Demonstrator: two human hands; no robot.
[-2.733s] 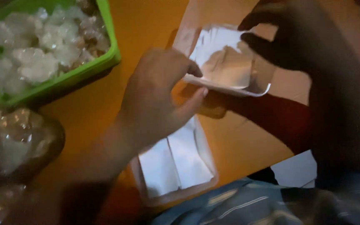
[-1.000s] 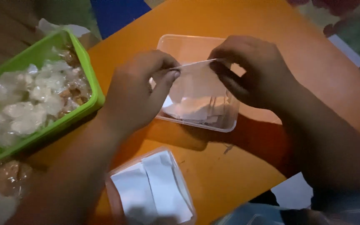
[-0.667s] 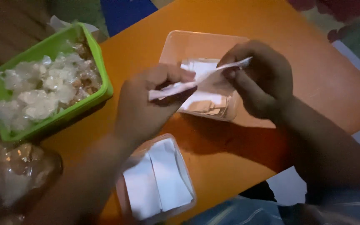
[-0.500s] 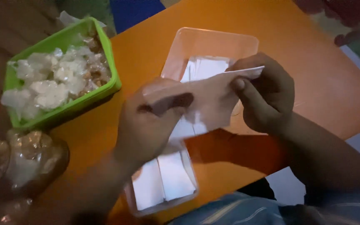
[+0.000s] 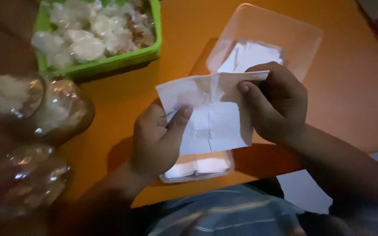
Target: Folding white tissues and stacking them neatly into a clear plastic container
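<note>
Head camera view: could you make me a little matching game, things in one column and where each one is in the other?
Things:
1. sheet of white paper
2. green tray
3. clear plastic box
4. shiny wrapped bundles

Places:
A. far left edge of the orange table
B. top left, filled with pale lumps
C. held between left hand and right hand
D. beyond the right hand, with white papers inside

Pairs: 1-C, 2-B, 3-D, 4-A

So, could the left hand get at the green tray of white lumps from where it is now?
Probably yes, once it lets go. The left hand is pinching the creased white paper sheet together with the right hand. The green tray sits up and to its left, with bare orange table between them.
</note>
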